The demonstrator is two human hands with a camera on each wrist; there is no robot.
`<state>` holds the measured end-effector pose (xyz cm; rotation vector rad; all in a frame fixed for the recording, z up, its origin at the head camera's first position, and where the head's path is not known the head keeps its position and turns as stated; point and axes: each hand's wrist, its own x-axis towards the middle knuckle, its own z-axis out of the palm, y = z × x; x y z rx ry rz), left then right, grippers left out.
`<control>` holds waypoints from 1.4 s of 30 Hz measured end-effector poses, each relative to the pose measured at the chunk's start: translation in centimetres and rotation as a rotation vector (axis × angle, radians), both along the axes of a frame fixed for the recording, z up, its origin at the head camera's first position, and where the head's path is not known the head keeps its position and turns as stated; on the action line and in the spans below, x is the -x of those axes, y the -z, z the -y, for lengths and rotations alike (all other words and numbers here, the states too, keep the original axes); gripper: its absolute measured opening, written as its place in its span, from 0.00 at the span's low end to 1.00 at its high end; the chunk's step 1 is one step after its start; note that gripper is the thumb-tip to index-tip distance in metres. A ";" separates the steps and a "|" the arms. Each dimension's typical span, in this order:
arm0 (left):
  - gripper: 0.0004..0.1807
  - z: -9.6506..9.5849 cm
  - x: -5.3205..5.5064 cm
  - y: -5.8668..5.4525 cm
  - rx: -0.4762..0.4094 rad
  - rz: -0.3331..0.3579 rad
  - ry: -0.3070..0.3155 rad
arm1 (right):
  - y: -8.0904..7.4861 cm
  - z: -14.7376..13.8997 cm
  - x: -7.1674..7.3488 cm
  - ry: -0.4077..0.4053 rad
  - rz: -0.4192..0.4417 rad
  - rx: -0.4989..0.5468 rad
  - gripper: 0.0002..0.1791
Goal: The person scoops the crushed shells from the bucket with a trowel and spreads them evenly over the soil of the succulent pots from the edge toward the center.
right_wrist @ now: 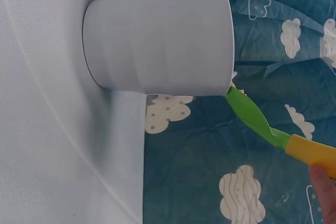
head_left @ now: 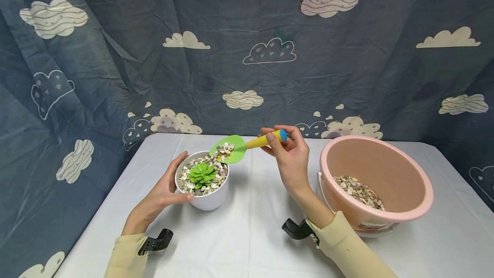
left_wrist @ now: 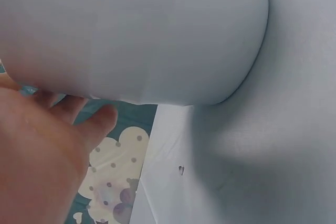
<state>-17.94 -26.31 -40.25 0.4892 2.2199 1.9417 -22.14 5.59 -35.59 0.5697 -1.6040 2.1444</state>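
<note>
A white flowerpot [head_left: 210, 200] stands on the table, filled with small pebbles [head_left: 188, 183] around a green succulent [head_left: 202, 174]. My left hand [head_left: 164, 194] holds the pot from its left side, thumb at the near rim and fingers toward the far side. In the left wrist view the pot wall [left_wrist: 136, 35] partly hides those fingers. With my right hand [head_left: 289, 158] I grip a small trowel [head_left: 239, 151] by its yellow, blue-ended handle. Its green blade is at the pot's right rim and bears a heap of pebbles [head_left: 225, 150]. In the right wrist view the blade [right_wrist: 252, 114] slants against the rim.
To the right stands a pink bucket [head_left: 328, 158] with pebbles [head_left: 359, 192] at its bottom and a white handle hanging down its side. A white cloth covers the table [head_left: 258, 235]. Behind it hangs a dark blue curtain [head_left: 231, 72] printed with clouds.
</note>
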 end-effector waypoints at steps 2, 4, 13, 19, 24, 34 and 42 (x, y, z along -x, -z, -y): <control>0.59 0.0 0.1 -0.1 0.016 -0.011 -0.019 | 0.0 0.0 0.0 -0.002 -0.003 0.004 0.15; 0.60 -0.1 0.1 -0.1 0.038 -0.018 -0.044 | 0.0 0.0 0.0 -0.002 -0.005 0.005 0.15; 0.59 -0.3 -0.1 -0.2 0.148 -0.008 -0.119 | 0.0 0.0 -0.3 -0.001 -0.014 -0.015 0.15; 0.60 -0.1 0.1 0.3 0.045 0.033 -0.043 | 0.2 -0.1 -0.4 0.006 -0.006 -0.019 0.15; 0.59 0.1 0.2 0.6 -0.035 0.039 0.012 | 0.2 -0.1 -0.5 0.005 0.001 -0.018 0.15; 0.60 -0.2 -0.1 -0.1 0.091 0.025 -0.064 | 0.0 -0.2 -0.6 0.005 0.006 -0.009 0.15; 0.60 -0.8 -0.6 -1.1 0.232 0.032 -0.130 | -0.1 -0.1 -1.0 0.001 -0.027 -0.030 0.15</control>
